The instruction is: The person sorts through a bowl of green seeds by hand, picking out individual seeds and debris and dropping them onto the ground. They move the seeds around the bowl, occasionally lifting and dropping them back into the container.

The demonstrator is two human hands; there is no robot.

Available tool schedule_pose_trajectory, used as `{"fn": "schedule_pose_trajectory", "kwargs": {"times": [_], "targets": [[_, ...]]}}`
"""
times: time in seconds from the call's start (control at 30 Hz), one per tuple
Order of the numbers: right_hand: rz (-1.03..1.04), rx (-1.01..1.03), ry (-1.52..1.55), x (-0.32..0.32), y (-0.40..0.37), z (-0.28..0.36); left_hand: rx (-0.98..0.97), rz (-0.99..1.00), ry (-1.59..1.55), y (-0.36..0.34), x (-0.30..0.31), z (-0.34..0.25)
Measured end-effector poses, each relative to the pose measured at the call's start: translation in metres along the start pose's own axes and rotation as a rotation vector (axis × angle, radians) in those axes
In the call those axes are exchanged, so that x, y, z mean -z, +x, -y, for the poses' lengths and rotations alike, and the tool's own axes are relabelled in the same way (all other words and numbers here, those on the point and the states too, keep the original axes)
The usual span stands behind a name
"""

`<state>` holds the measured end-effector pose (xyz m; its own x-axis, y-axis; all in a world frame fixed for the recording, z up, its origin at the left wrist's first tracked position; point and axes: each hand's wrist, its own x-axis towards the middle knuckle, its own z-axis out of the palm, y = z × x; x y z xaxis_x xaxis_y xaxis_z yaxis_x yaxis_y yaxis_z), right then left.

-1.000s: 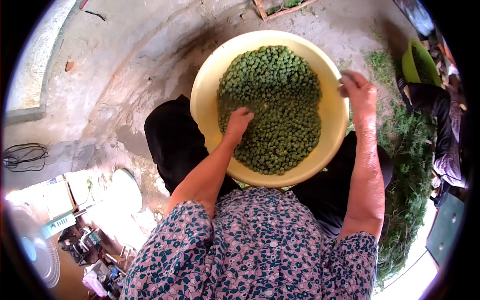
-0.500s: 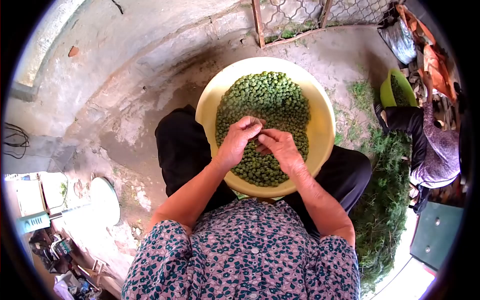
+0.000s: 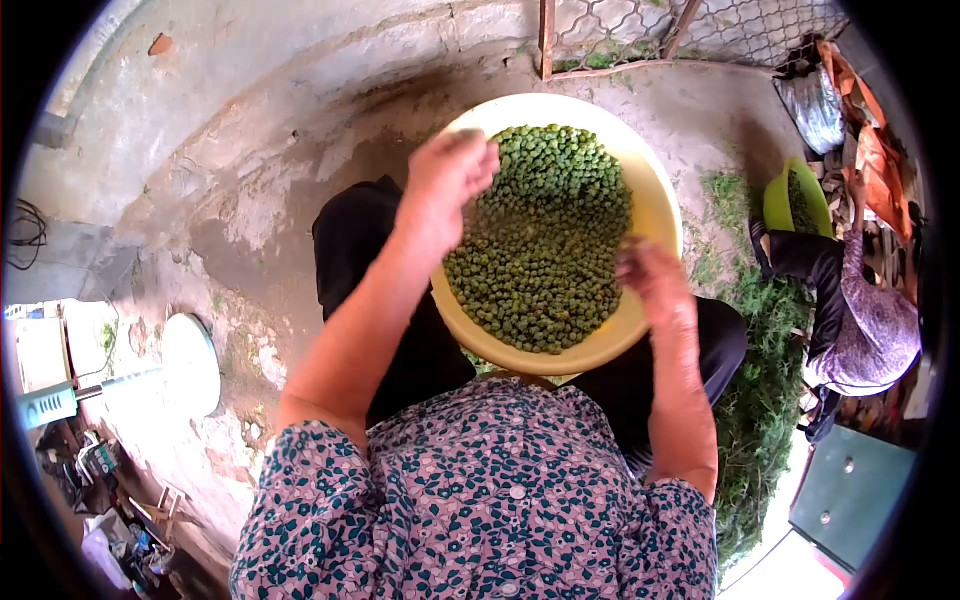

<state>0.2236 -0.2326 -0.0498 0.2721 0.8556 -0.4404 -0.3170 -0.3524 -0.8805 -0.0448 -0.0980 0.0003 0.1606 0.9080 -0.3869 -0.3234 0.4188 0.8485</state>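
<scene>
Two blurred hands are seen by the yellow bowl (image 3: 655, 200): left hand (image 3: 445, 185) above it, right hand (image 3: 655, 285) at its rim; grips cannot be told.

no readable text, no labels, brands, numbers or signs

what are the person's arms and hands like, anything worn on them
Both arms are bare below the short sleeves of a mauve top printed with dark teal leaves and small white flowers. The left hand and right hand wear no gloves; both are motion-blurred, so rings cannot be ruled out.
</scene>
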Motion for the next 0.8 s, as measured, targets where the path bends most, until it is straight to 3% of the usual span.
{"fn": "schedule_pose_trajectory", "kwargs": {"times": [0.07,0.1,0.2,0.3,0.47,0.53,0.6,0.7,0.8], "targets": [[-0.138,0.146,0.454,0.039,0.018,0.024,-0.057,-0.069,-0.061,0.016,-0.002,-0.028],[-0.107,0.301,0.473,0.065,0.027,0.03,-0.076,-0.079,-0.057,0.023,-0.003,-0.042],[-0.32,0.255,0.563,0.07,0.029,0.051,-0.102,-0.012,-0.165,0.058,0.003,-0.058],[-0.136,0.123,0.423,0.059,0.044,0.025,-0.117,0.017,-0.219,0.099,0.002,-0.054],[-0.199,-0.037,-0.066,-0.025,0.051,-0.024,0.019,0.008,-0.344,0.117,0.007,-0.039],[-0.057,-0.028,-0.417,-0.03,0.062,-0.065,0.08,-0.089,-0.343,0.121,0.016,-0.03],[0.121,0.431,-1.003,-0.043,0.068,-0.103,0.058,-0.048,-0.338,0.121,0.02,-0.038],[0.193,0.559,-1.187,-0.1,0.058,-0.125,-0.014,0.004,-0.317,0.118,0.021,-0.056],[0.489,0.787,-1.21,-0.142,0.062,-0.141,-0.033,-0.006,-0.321,0.123,0.02,-0.06]]}}
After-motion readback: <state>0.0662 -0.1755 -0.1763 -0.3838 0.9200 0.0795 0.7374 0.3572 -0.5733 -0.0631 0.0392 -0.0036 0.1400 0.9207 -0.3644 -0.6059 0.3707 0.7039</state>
